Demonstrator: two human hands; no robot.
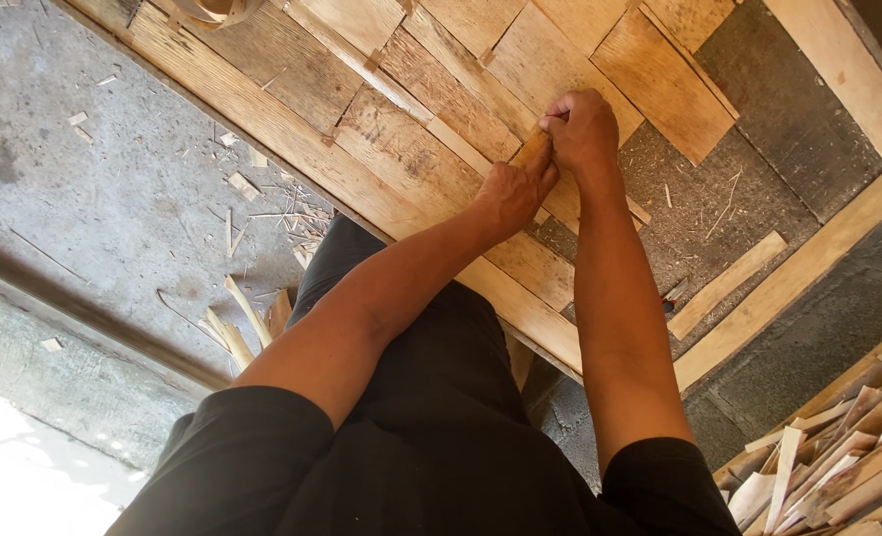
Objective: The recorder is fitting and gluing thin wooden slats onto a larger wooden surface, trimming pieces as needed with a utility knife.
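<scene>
Black-sleeved arms reach down to both hands: the right hand pinches the far end of a small wood strip, the left hand pressing just behind it, over laid wooden slats.

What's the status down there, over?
Left hand and right hand both closed on a short tan wooden piece. Piece sits over the flat wooden boards. Nothing blocking; wood scraps lie off on the concrete.

A grey concrete floor lay toward nine o'clock, littered with wood splinters. Bright daylight washed out the seven o'clock corner. A heap of thin wooden offcuts sat at four o'clock, and a long wooden beam ran toward two o'clock.
</scene>
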